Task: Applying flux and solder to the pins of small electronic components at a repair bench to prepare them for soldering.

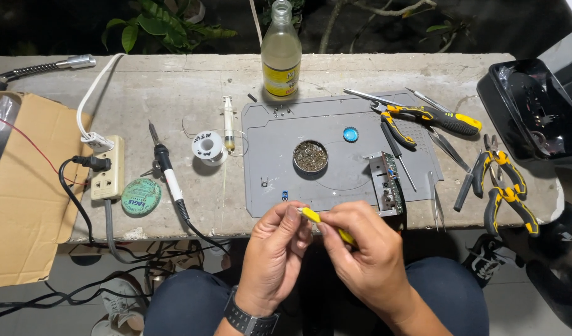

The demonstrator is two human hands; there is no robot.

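— Biggest first?
— Concrete bench (174, 81), long and pale, carrying everything. Flattened cardboard (24, 186) hanging off its left end. Black plastic case (534, 106) at the far right, open side up.

— And in the middle?
— Grey work mat (335, 186), square to the near edge – presumably to spare the concrete and keep small parts from rolling away. Glass bottle (281, 53) upright just behind it, out of reach of the elbows.

— Tools?
— Pliers and cutters (503, 186) fanned out at the right, handles toward the body, easy to grab. Soldering iron (167, 171) left of the mat, tip pointing away, cord trailing over the edge beside the power strip (107, 177). Solder spool (206, 147) near it. Round tin of brass wool (310, 155) on the mat's centre, a small circuit board (385, 180) to its right.

— Hands?
— Both low, in front of the bench edge, above the lap. Left hand (273, 252) with grip pinched together on the front end of a yellow-handled tool (312, 216); right hand (367, 255) with grip clamped round the handle's back end – held close, probably for fine work at the tip. Tip itself hidden by fingers.
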